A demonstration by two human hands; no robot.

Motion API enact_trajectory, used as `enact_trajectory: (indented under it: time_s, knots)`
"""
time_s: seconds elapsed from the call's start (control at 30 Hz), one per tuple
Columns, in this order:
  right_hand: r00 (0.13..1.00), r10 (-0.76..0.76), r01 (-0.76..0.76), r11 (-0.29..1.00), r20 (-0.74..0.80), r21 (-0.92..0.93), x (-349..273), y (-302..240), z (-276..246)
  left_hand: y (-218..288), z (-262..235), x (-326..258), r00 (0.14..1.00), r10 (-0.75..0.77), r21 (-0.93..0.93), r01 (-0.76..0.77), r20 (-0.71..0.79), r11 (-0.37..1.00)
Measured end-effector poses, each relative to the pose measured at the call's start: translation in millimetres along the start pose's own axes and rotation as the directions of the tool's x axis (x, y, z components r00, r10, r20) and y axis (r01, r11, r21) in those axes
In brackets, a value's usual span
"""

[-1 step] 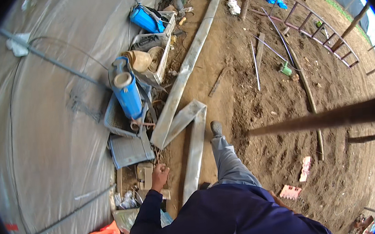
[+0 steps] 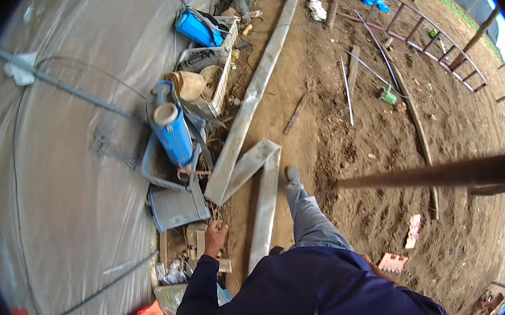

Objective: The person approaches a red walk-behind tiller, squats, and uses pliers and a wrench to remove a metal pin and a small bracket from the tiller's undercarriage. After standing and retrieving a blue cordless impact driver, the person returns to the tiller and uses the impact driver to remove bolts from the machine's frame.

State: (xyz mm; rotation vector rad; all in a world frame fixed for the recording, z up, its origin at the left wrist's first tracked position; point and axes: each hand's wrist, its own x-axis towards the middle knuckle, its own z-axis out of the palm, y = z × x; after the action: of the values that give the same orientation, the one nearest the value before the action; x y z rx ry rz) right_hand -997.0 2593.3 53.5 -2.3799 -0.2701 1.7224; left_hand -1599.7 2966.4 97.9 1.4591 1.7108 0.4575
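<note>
My left hand is closed, reaching out from a dark blue sleeve beside the grey bin. A thin, brownish stick-like piece rises from its fingertips; its kind is too small to tell. Just to the right lies a long, flat grey hose, folded on the dirt path and running away into the distance. Only a sliver of my right hand shows past the jacket's right side. Its fingers are hidden, so whether it holds anything does not show.
Along the plastic wall stand a grey bin, a blue sprayer-like tank in a crate, and a white crate with rolled material. A wooden post juts in at right. A ladder lies on the soil beyond a long pole.
The view has shifted very slightly, with the surroundings a little lower and to the right in the picture. Both hands look the same.
</note>
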Motion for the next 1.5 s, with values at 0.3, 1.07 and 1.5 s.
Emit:
enact_trajectory:
  time_s: [0.3,1.07,1.5]
  knots:
    - [0.978,-0.193,0.205,0.871,-0.073,0.447,131,-502,-174,134,-5,200,0.964,-0.226,0.164,0.202,0.137,0.965]
    - [1.0,0.017,-0.017,0.988,0.003,0.151,323,-1097,-325,680,-45,1074,0.982,0.171,0.114,-0.161,-0.076,0.98]
    - [0.99,-0.133,0.14,0.932,-0.043,0.335,501,-1534,-481,626,-133,1317,0.951,-0.049,0.269,0.135,-0.304,0.954]
